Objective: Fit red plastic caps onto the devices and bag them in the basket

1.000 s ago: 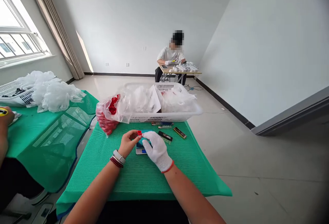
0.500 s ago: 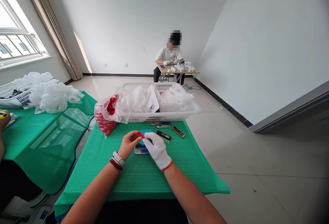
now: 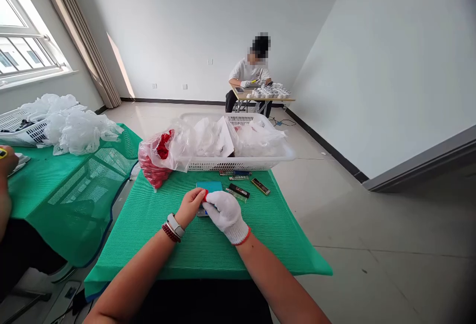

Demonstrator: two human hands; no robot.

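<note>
My bare left hand, with a watch and red beads on the wrist, pinches a small red piece over the green table. My right hand, in a white glove, has its fingertips closed on the same red piece. Both hands meet just above a small teal scale lying on the cloth. Most of the red piece is hidden by the fingers.
A white basket stuffed with clear bags sits at the table's far edge, a bag of red parts at its left. Thin dark strips lie beside the scale. Another person's hand rests on the left table. A seated person works far back.
Both hands drew a little nearer to me and closed tighter round the red piece, uncovering more of the teal scale. The view shifted slightly.
</note>
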